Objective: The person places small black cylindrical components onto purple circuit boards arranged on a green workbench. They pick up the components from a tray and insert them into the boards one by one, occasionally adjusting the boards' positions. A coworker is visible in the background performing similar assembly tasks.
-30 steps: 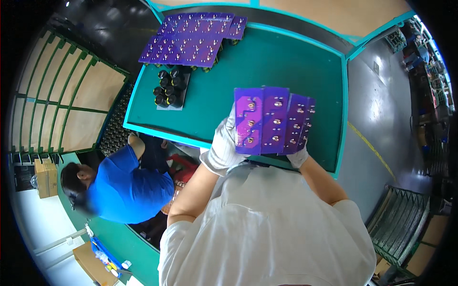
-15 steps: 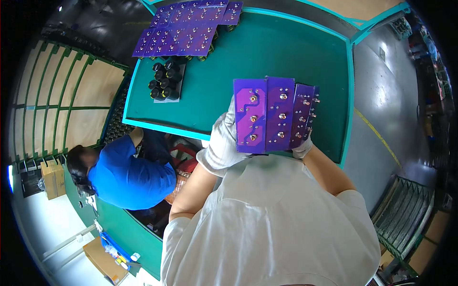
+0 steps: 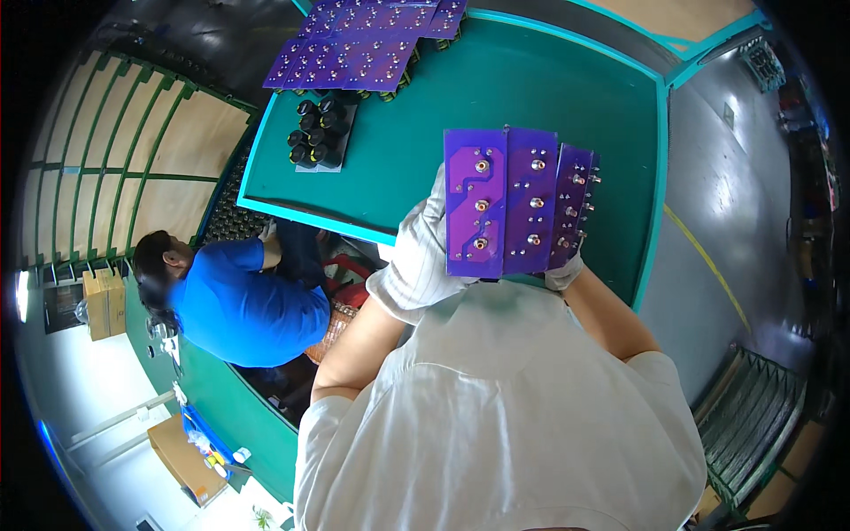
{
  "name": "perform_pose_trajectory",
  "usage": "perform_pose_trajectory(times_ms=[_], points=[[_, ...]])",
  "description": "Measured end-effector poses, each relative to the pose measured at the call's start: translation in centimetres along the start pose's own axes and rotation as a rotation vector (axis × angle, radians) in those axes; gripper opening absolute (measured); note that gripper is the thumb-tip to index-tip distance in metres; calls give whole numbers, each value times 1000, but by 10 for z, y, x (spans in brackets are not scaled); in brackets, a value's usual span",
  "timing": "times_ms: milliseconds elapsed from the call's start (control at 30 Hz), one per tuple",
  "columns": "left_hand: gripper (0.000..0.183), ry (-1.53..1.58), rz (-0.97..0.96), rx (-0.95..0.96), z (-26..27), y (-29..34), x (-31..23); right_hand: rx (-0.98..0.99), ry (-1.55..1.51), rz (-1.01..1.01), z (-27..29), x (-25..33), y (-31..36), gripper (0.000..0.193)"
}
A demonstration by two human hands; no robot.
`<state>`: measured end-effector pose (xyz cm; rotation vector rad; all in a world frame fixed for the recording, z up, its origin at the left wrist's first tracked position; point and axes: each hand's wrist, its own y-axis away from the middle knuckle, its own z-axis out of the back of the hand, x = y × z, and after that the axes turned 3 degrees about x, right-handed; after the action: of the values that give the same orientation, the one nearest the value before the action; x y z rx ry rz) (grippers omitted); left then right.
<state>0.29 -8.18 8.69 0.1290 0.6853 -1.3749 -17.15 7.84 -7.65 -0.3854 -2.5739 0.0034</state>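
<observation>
A row of purple circuit boards [image 3: 521,205], with metal terminals on the faces turned up, is held over the near right part of the green table [image 3: 549,80]. At the row's left edge, my white-gloved left hand [image 3: 427,252] grips it, fingers hidden behind the boards. My right hand [image 3: 565,271], also gloved, holds the lower right corner, its fingers mostly out of sight. The rightmost board tilts away from the others. Whatever is mounted beneath the boards is hidden.
More purple boards [image 3: 354,57] lie side by side at the table's far left. In front of them, several black cylindrical capacitors [image 3: 317,133] stand on a board. To the left sits a person in a blue shirt [image 3: 252,305]. A rack of wooden panels [image 3: 133,159] stands behind.
The view has shifted slightly, so the table and far boards appear higher and more to the right. Both hands keep hold of the boards. The seated person's head and arm have moved.
</observation>
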Motion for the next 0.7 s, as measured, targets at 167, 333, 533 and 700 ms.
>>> perform_pose_trajectory(times_ms=[167,333,533,700], points=[[90,64,29,-3,-7,6,0,-44,255,-38,-4,2,0,44],[79,148,84,-75,2,7,-17,-15,418,-13,-11,5,1,44],[72,40,118,-35,4,9,-26,14,592,44,-19,4,1,45],[69,190,132,-170,0,10,-40,40,725,103,-26,7,3,45]])
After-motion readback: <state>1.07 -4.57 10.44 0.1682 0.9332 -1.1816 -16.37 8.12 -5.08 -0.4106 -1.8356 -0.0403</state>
